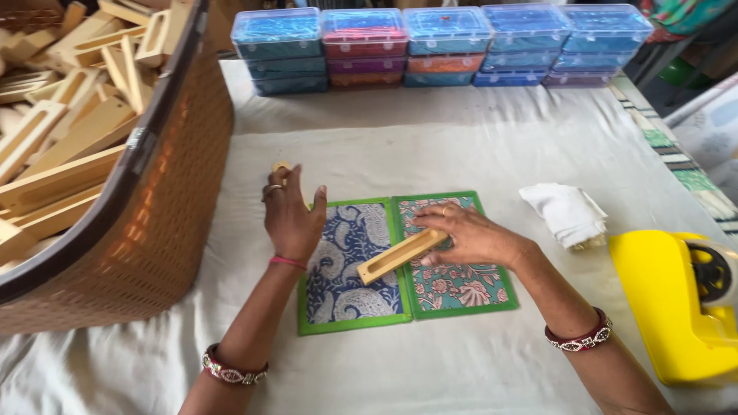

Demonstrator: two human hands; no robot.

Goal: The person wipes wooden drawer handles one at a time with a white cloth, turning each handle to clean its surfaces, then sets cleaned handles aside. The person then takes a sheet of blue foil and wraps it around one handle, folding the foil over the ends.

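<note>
The place looks like a small craft workshop. A cloth-covered table (477,146) serves as the bench, a large woven basket (165,207) brims with identical wooden pieces (69,131), stacked clear plastic boxes (442,46) of coloured material line the back, and a yellow tape dispenser (676,307) stands ready.

The head camera looks steeply down, from near, at the green folder (407,261); boxes beyond it.
</note>
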